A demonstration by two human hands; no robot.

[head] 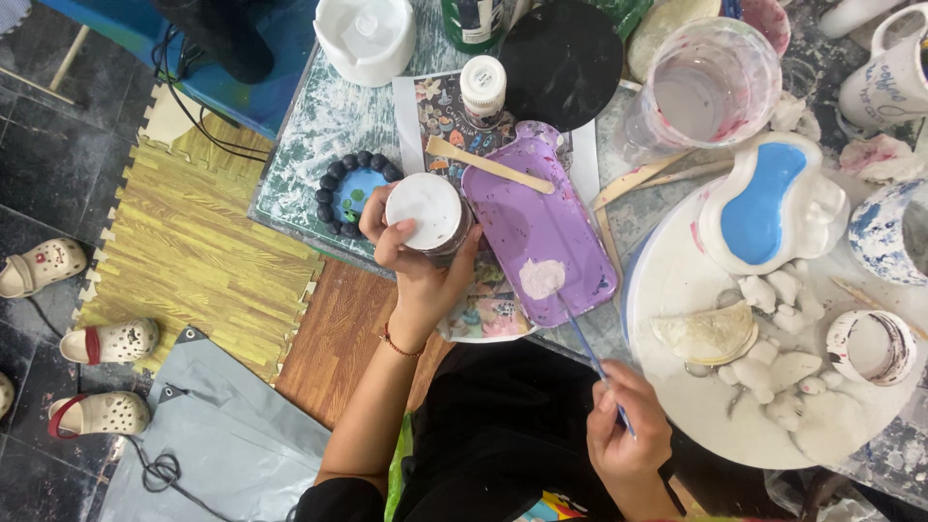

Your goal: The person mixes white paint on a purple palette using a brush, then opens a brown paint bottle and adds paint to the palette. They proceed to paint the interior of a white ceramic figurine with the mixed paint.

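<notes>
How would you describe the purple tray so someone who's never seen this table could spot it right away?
Start at the big round white board on the cluttered table. Just beside it lies the flat purple bottle-shaped tray, between that board and the white-lidded jar in the left hand. It alone is purple, with a pale paint blob and a wooden stick across it.

The left hand (418, 259) is around a jar (432, 215) at the near edge of the table (319, 135); just right of the jar lies a flat tray (541, 217), with a wooden stick (488, 164) across its far end and a blob of paint (541, 278) at its near end; the right hand (628, 435), nearer the body, holds a brush (588, 346) whose tip reaches this blob; left of the jar sits a bead ring (350, 188); behind the tray stands a small bottle (482, 89); right of the tray is a round board (677, 387), bearing a mould (764, 203) and clay lumps (783, 372).
</notes>
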